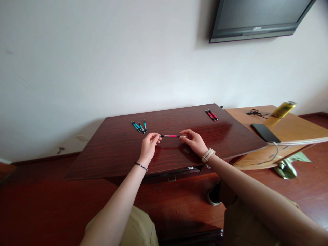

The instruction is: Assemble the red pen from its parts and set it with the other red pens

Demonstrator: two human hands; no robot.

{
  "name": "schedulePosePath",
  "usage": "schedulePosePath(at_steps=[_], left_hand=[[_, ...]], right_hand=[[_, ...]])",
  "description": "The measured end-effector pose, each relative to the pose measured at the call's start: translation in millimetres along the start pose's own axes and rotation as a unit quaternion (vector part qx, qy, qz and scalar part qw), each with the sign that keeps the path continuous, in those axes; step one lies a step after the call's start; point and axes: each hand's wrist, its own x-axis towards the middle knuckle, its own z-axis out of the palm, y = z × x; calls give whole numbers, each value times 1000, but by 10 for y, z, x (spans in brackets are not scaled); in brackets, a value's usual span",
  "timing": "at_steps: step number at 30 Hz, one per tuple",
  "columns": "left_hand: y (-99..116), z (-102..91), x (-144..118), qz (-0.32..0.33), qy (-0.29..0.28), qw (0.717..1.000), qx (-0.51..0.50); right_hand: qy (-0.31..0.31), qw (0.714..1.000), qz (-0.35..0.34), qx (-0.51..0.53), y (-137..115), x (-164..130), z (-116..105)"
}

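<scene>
A pink pen (pixel 170 136) with black ends is stretched level between my two hands, just above the dark wooden table (pixel 115 147). My left hand (pixel 150 145) pinches its left end between thumb and fingers. At the other end, my right hand (pixel 194 140) grips the pen near its tip, thumb below and fingers above. Several turquoise pens (pixel 138 126) lie in a loose fan beyond my left hand. Two more pink pens (pixel 211 115) rest side by side toward the far right of the table.
To the right stands a lighter wooden cabinet (pixel 307 128) bearing a phone (pixel 265 133) with a cable, a yellow can (pixel 284 109) and a black cord (pixel 257 113). A television (pixel 258 20) hangs on the wall. Green cloth (pixel 288 169) lies on the floor below the cabinet.
</scene>
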Motion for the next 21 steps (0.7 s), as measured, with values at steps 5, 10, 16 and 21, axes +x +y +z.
schedulePosePath(at_steps=[5,10,16,21], left_hand=[[-9,0,0,-2,-1,1000,-4],[-7,5,2,-1,0,1000,-6],[-20,2,1,-1,-3,1000,-4],[-24,-2,-1,-3,0,1000,-6]], right_hand=[[-8,1000,0,-18,3,3,-4],[-19,1000,10,-7,33,13,-2],[-16,1000,14,14,9,2,-2],[-24,1000,17,-10,-19,2,2]])
